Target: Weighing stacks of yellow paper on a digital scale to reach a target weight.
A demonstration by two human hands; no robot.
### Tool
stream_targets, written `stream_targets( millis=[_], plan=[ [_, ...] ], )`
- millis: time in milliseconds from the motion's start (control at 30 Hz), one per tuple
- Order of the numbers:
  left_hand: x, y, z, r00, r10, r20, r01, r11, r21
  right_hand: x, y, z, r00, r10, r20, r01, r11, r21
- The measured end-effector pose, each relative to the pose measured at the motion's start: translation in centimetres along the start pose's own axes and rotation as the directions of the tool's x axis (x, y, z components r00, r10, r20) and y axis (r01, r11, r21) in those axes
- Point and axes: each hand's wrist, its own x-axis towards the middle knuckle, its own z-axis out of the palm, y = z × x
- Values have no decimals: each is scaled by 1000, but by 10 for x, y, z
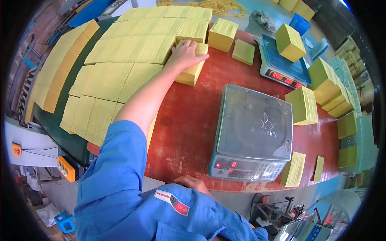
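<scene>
My left hand point(185, 56) reaches across the table and is closed on a block of stacked yellow paper sheets point(189, 76). Its fingers lie over the top and the thumb points right, across the block's right part. This block stands at the right edge of a large array of similar yellow paper stacks point(132, 48). My right hand point(194, 183) is low at the table's near edge, partly covered by my blue clothing; its fingers do not show well enough to judge.
A grey-topped scale point(255, 120) stands on the red table point(181, 120). Behind it, a blue scale point(277, 56) carries a yellow block point(290, 42). A thin yellow stack point(243, 52) lies near the far edge. More yellow blocks point(301, 105) line the right side.
</scene>
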Motion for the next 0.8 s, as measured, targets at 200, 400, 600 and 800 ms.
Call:
stream_targets(
  millis=[200, 400, 600, 800],
  plan=[
    [-25, 21, -5, 992, 112, -58, -114, 992, -44, -3, -10, -3, 997, 70, 23, -70, 997, -21],
    [-27, 53, 2, 1000, -18, -23, 19, 999, 27, -5, 6, 4, 997, -68, -28, 67, 997, -45],
    [-28, 50, 6, 984, -73, -161, 70, 997, -24, -8, 12, 0, 990, -142, 15, 143, 986, -88],
    [-39, 69, -2, 991, -128, -49, 126, 991, -51, -5, 6, 1, 986, -168, -12, 167, 982, -90]
  ],
)
